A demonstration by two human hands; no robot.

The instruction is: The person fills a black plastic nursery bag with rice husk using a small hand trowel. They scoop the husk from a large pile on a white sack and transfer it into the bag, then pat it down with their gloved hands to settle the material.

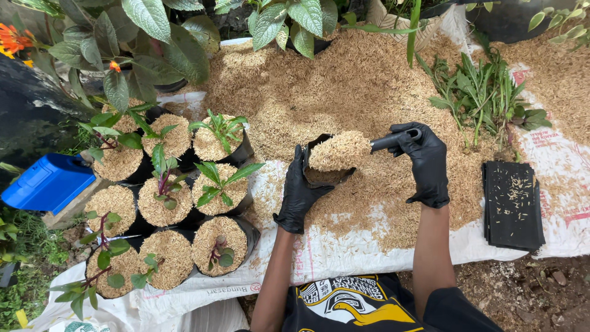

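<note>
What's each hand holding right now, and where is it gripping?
The left hand holds a black grow bag by its side wall. The right hand grips a scoop heaped with rice husk by its dark handle.

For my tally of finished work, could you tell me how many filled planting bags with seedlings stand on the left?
9 filled bags, grouped left of the left hand: three in the back row, three in the middle, three nearest the person. Leaves may hide more behind them.

White woven sheet (369, 252) on soil, rice-husk heap (344, 80), stacked black bags (511, 206), potted seedlings (166, 203)
</note>
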